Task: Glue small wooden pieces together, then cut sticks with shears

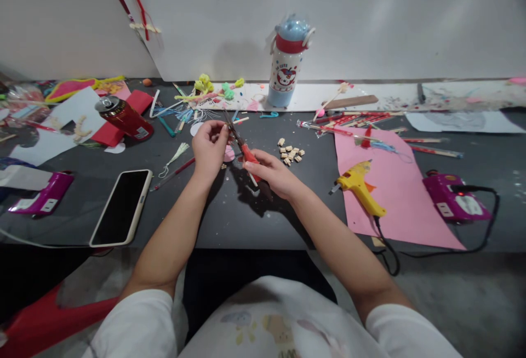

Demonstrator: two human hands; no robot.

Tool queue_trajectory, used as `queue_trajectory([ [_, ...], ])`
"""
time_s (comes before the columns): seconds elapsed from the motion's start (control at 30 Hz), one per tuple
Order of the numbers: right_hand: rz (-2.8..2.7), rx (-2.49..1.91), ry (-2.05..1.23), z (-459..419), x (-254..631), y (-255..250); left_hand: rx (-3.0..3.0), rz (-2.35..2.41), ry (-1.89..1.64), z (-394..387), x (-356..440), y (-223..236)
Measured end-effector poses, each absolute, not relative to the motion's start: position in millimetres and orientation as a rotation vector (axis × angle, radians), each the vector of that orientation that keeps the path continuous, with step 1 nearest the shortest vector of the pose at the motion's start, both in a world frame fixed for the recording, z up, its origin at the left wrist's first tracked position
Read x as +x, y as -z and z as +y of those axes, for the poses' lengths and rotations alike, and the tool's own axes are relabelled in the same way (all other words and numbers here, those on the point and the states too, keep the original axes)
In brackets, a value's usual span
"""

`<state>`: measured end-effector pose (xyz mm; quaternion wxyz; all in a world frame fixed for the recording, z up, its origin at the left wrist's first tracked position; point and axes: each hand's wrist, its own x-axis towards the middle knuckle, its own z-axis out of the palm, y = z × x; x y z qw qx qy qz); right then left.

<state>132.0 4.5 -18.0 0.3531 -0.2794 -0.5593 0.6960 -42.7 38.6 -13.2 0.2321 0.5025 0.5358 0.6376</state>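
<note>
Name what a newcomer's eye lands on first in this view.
Probably the tall white bottle with a blue lid and red band, upright at the back of the dark grey table. Next, the yellow glue gun lying on a large pink paper sheet at right. Then, front and centre, the red-handled metal scissors in the right hand, blades up near the left hand.

A craft workspace: glue gun (362,188), pink paper (394,210), scattered sticks (361,119).
</note>
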Motion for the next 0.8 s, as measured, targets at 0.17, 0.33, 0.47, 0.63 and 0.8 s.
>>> queue_trajectory([
  [0.17, -1.431, -0.712, -1.809, 4.8, 130.9, 18.3, 1.407, 1.483, -1.731, 37.8, -42.0, 12.4],
  [0.33, -1.426, -0.677, -1.836, 4.2, 130.1, 17.8, 1.398, 1.468, -1.71, 37.5, -42.4, 12.4],
  [0.47, -1.421, -0.695, -1.847, 4.6, 129.9, 17.9, 1.38, 1.479, -1.708, 37.5, -42.1, 11.5],
  [0.63, -1.419, -0.698, -1.847, 5.6, 129.9, 18.0, 1.351, 1.472, -1.709, 37.6, -41.4, 10.1],
  [0.8, -1.432, -0.697, -1.836, 5.4, 130.4, 18.3, 1.365, 1.453, -1.716, 38.6, -42.4, 12.6],
])
